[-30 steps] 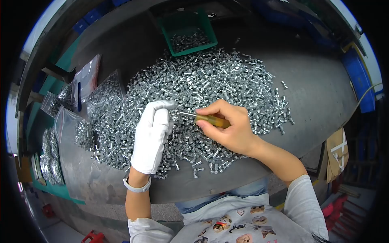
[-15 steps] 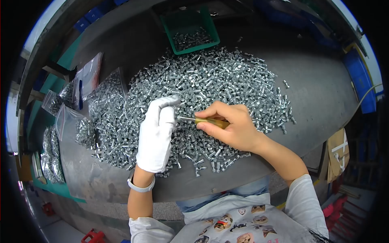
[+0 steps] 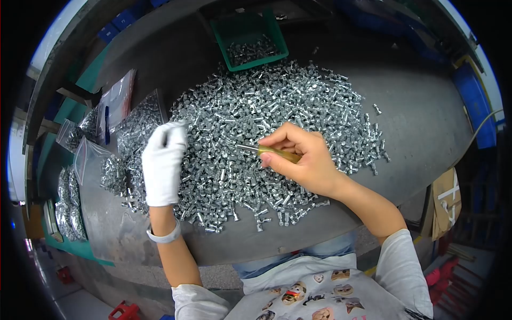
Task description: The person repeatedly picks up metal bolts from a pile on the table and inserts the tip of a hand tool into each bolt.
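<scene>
My right hand (image 3: pixel 309 160) is closed around the amber handle of a screwdriver (image 3: pixel 280 153), its short metal shaft pointing left over a wide heap of small shiny metal fittings (image 3: pixel 234 114). The shaft's tip is apart from my left hand. In a white glove, my left hand (image 3: pixel 164 165) hovers above the heap's left part, its fingers bent in and fingertips pressed together. Whatever those fingertips hold, if anything, is too small and blurred to make out.
Behind the heap stands a green bin (image 3: pixel 250 64) with more fittings inside. Filled clear plastic bags (image 3: pixel 113 173) lie on the left, near a blue pen (image 3: pixel 106 125). A blue crate (image 3: pixel 474 106) stands at the right edge, with cardboard (image 3: pixel 445 205) below it.
My left hand has moved left, away from the screwdriver's tip, which it was touching or close to. My right hand stays nearly in place, still gripping the screwdriver.
</scene>
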A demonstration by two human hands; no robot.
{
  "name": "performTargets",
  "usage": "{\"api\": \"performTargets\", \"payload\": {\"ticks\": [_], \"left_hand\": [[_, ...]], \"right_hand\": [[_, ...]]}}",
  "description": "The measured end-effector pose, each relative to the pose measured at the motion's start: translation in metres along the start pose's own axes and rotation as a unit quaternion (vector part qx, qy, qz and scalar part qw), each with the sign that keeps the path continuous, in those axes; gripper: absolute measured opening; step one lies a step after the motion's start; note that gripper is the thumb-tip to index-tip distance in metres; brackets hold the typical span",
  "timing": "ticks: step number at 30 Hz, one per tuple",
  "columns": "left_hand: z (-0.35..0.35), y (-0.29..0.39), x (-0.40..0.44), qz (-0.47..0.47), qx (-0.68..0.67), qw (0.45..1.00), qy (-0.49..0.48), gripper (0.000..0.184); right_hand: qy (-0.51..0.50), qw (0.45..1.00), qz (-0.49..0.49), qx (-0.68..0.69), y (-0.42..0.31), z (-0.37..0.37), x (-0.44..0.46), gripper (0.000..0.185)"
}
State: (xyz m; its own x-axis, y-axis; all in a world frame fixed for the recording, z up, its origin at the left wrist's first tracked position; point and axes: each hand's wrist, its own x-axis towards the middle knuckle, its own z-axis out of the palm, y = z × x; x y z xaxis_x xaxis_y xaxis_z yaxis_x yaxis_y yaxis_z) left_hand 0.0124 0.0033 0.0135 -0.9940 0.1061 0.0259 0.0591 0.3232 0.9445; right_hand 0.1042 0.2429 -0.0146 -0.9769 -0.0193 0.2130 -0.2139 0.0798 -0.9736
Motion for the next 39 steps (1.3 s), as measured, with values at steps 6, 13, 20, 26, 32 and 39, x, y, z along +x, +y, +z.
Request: {"api": "performTargets", "payload": {"ticks": [6, 13, 20, 26, 32, 39], "left_hand": [[0.025, -0.001, -0.006, 0.079, 0.364, 0.928, -0.001, 0.023], [0.018, -0.006, -0.006, 0.123, 0.139, 0.982, 0.014, 0.025], [0.028, 0.022, -0.03, -0.099, -0.133, 0.973, -0.16, 0.028], [0.037, 0.022, -0.035, -0.088, -0.089, 0.973, -0.195, 0.027], [0.036, 0.016, -0.036, -0.084, -0.124, 0.963, -0.224, 0.024], [0.04, 0.007, -0.035, -0.007, -0.021, 0.98, -0.195, 0.032]], "right_hand": [[-0.015, 0.999, 0.029, -0.004, -0.003, 0.0, 0.0, 0.019], [-0.004, 1.0, -0.015, -0.016, 0.001, 0.001, -0.001, 0.02], [-0.011, 0.999, -0.031, -0.03, -0.005, -0.002, -0.002, 0.019], [-0.002, 0.998, -0.053, -0.032, -0.007, 0.001, -0.001, 0.019], [-0.041, 0.987, -0.113, -0.108, -0.01, -0.01, 0.005, 0.016], [-0.073, 0.985, -0.116, -0.108, -0.007, -0.013, 0.006, 0.014]]}}
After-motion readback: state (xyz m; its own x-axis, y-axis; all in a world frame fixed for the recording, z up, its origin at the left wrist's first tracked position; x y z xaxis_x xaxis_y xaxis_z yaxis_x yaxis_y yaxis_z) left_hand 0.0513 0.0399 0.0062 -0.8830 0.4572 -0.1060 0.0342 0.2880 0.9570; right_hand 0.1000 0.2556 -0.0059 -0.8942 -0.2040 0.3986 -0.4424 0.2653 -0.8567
